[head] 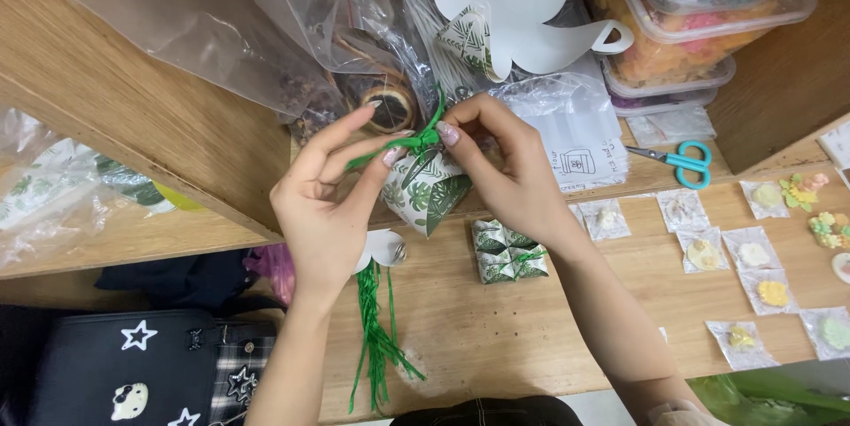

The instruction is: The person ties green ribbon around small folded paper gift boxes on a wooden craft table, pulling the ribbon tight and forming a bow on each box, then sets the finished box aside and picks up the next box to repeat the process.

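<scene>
So the person has a small leaf-print paper box (425, 191) held up over the wooden table (496, 329), roughly in the middle of the view, and both hands are working a green twist tie (409, 140) at its gathered top. The left hand (328, 200) has thumb and forefinger pressed together on one end of the tie, the other fingers fanned out loose. The right hand (509, 165) pinches the other side right at the knot, fingertips tight against the box's peak.

To my eye the trick here is keeping the paper flaps bunched snug while twisting, so the pinch close to the box matters more than the pull on the loose end. Twisting near the base instead of out at the tips should keep it from slipping open.

Containers: stacked clear plastic tubs (699, 19) sit top right with what looks like colourful pieces inside, orange and pink and dark green, can't tell exactly what. Clear plastic bags (292, 19) lie on the shelf above, one over a round ring-shaped thing. Little clear sachets (753, 253) are laid out on the right, each holding a small pale or yellow piece. Finished leaf-print boxes (505, 253) rest just below the hands, a bundle of spare green ties (376, 337) lies nearer the person, and teal scissors (686, 160) sit further right.
</scene>
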